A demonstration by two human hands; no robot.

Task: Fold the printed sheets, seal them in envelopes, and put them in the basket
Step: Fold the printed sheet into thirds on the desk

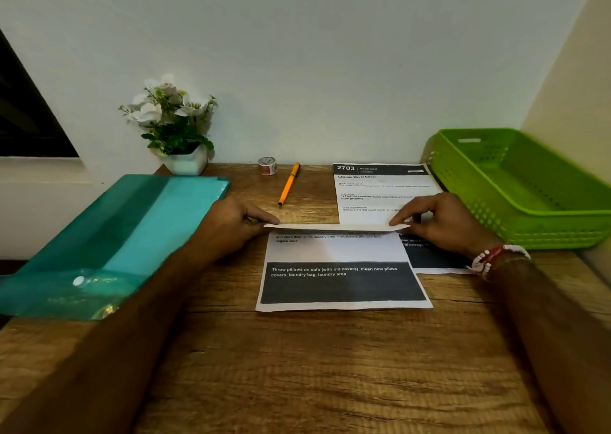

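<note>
Printed sheet (pixel 342 268) lies at desk (pixel 297 367) centre, far edge lifted and turned toward near edge. Raised edge is pinched at both ends: left hand (pixel 231 227) at left corner, right hand (pixel 443 223) at right corner, thumb and fingers closed on paper. Dark block on sheet reads "Throw pillows on sofa (with old covers), clean new pillow covers, laundry bag, laundry area".

Second sheet (pixel 380 188) lies beyond, partly under first, toward far right; headed "2703 BEDROOM", "Change Duvet Cover".

Green plastic basket (pixel 515 185) sits at far right corner, nothing seen in it. Teal document folder (pixel 109 235) overhangs left edge. Along far edge: potted white flowers (pixel 175 122), tape roll (pixel 267 165), orange pen (pixel 289 183). Beaded bracelet (pixel 489 258) on right wrist.
</note>
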